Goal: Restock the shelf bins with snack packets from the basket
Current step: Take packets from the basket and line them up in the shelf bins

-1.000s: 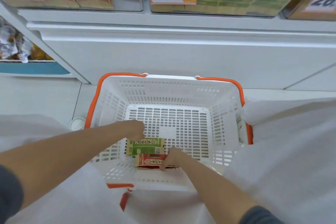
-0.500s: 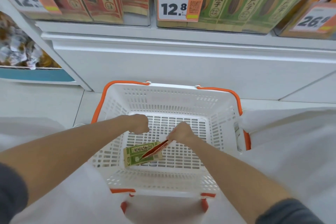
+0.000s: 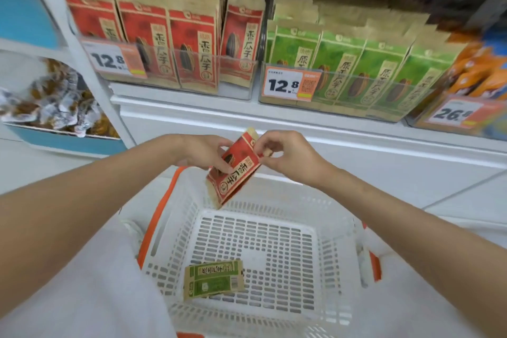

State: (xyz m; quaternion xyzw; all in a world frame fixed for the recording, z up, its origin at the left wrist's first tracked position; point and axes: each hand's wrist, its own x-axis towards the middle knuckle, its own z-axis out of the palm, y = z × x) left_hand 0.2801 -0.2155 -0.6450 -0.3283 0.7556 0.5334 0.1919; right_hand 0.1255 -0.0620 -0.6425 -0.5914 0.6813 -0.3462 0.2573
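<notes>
The red sunflower-seed packet [image 3: 235, 171] is up in the air, tilted, just above the far rim of the white shopping basket [image 3: 338, 255]. Both hands are on it. The left hand [image 3: 203, 153] has fingers curled onto its lower left side, and the right hand [image 3: 285, 153] pinches its upper right corner. It is touching neither the basket nor the shelf. One green seed packet [image 3: 214, 279] lies flat on the basket floor, near the side closest to the person.

Beyond the basket and higher up, the shelf [image 3: 247, 111] carries a clear bin of red packets [image 3: 170, 44] to the left and a clear bin of green packets [image 3: 343, 71] to the right. Each has a 12.8 price tag clipped to its front. Further right of the basket sit orange packs [image 3: 472, 71], and off to its left is a blue tray of wrapped sweets [image 3: 46, 101].

From where I stand the grip looks light, fingertips only, so if one hand lets go to reach up, the packet could slip and drop back into the basket. The red bin looks tightly packed at the front. Pushing the packet in at an angle could catch it on the clear front wall, bend the standing packets or knock the price tag [image 3: 113, 62]. The two bins stand side by side, so a hasty reach could also land it among the green ones.
</notes>
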